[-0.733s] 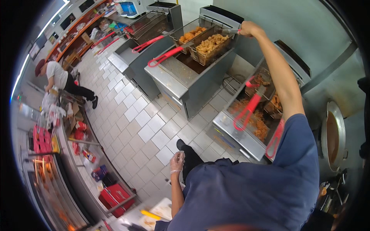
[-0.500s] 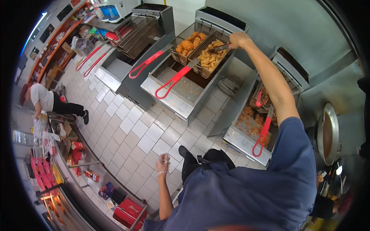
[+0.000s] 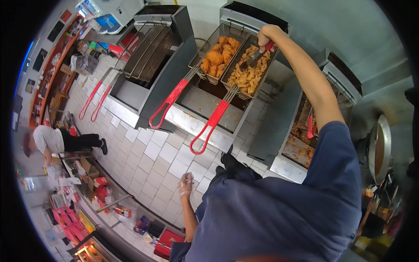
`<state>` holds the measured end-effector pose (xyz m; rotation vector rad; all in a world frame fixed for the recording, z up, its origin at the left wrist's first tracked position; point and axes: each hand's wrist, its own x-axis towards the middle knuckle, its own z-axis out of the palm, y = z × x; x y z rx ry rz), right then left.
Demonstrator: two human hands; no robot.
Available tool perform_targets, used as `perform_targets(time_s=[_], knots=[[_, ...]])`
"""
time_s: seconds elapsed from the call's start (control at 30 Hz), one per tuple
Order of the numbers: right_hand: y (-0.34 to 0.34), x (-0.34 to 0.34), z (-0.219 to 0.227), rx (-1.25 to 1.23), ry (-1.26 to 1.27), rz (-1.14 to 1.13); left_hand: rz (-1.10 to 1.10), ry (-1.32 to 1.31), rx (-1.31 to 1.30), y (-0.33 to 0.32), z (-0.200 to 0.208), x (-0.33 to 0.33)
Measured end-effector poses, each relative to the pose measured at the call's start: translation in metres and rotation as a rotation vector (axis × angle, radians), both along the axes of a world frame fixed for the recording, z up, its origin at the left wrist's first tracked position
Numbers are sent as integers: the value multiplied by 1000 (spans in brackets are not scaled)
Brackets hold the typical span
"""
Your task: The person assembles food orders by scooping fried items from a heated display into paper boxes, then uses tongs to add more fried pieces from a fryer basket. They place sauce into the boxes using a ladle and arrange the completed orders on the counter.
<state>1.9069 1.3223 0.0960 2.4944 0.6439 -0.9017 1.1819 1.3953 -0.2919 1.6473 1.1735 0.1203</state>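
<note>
pale tiled floor (image 3: 159, 177) runs through this kitchen, with a row of steel fryers along the far side and a cluttered counter (image 3: 124, 198) down the left. co-worker (image 3: 48, 137) in a white top is bent over at the far left, well apart from all this.

so, middle fryer (image 3: 183, 122): two wire baskets sit side by side at its far end. left basket (image 3: 212, 79) has chunky orange-gold fried pieces (image 3: 214, 59), right basket (image 3: 252, 41) has smaller, paler fried bits (image 3: 248, 79). both long red handles stick out toward the near edge, i'd guess so you can grab them away from the hot end.

right hand (image 3: 267, 37) is clamped around the handle of a red-handled utensil (image 3: 258, 55), its dark head down among the paler bits. can't tell if it's tongs or some kind of scoop. hand's up over the far side of the basket with the arm stretched long, which probably keeps the body off the heat.

left hand (image 3: 186, 185) is in a clear plastic glove, hanging low over the tiles, fingers curled in. can't tell if anything's in it; it's well apart from the baskets, maybe just kept out of the way.
</note>
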Motion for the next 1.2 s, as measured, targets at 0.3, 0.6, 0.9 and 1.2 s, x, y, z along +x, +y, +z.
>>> perform_targets(time_s=[0.3,0.6,0.9,1.2], knots=[[0,5,-4,-42,7,110,-52,69,-98,38,8,61],[15,29,13,-100,76,-64,-124,34,-96,78,-5,66],[50,-13,-28,-256,-14,80,-67,70,-213,116,-22,60],[30,-2,6,-186,15,-88,-5,-9,-254,161,-46,54]])
